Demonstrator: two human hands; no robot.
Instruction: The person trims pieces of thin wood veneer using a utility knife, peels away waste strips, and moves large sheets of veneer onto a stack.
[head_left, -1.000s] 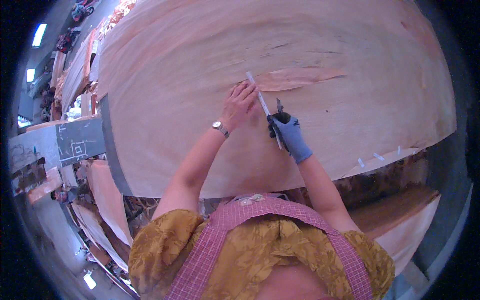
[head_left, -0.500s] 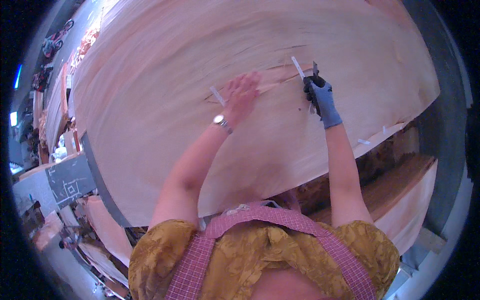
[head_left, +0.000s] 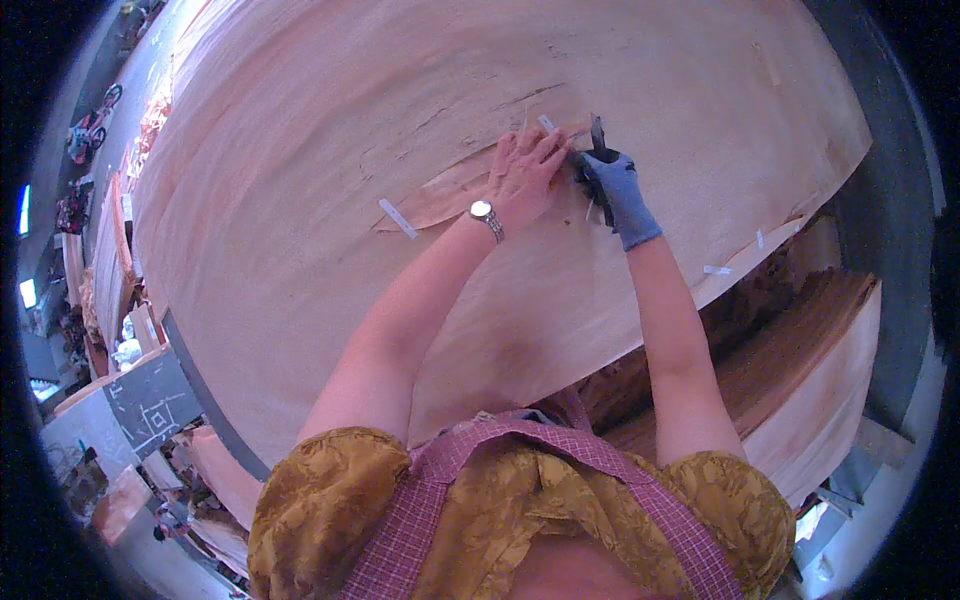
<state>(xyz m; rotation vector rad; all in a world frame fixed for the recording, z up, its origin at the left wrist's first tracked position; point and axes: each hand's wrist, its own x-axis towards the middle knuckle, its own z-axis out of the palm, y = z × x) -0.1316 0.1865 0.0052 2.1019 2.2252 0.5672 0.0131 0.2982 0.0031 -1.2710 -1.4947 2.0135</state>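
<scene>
A large, pale wood veneer sheet [head_left: 300,190] lies in front of me, with a long split and a darker, reddish patch [head_left: 450,190] across its middle. My left hand [head_left: 525,180] is bare and pressed flat on the veneer at the right part of the patch, fingers spread. Just beyond its fingertips shows a short strip of white tape [head_left: 546,123]. My right hand [head_left: 610,190], in a blue-grey glove with black fingers, closes round a knife [head_left: 597,135] whose dark flat blade points away from me. Another tape strip [head_left: 398,218] is stuck at the patch's left end.
Smaller tape pieces [head_left: 717,270] sit near the sheet's right front edge. Below that edge lies a stack of veneer [head_left: 760,385]. A grey board with white marks [head_left: 150,410] stands at left, among wood scraps. Farther off is a parked bicycle [head_left: 95,130].
My left hand has slid right along the patch, close to my right hand. The tape strip that stood by the right hand now lies beyond the left fingertips. The whole view has shifted slightly.
</scene>
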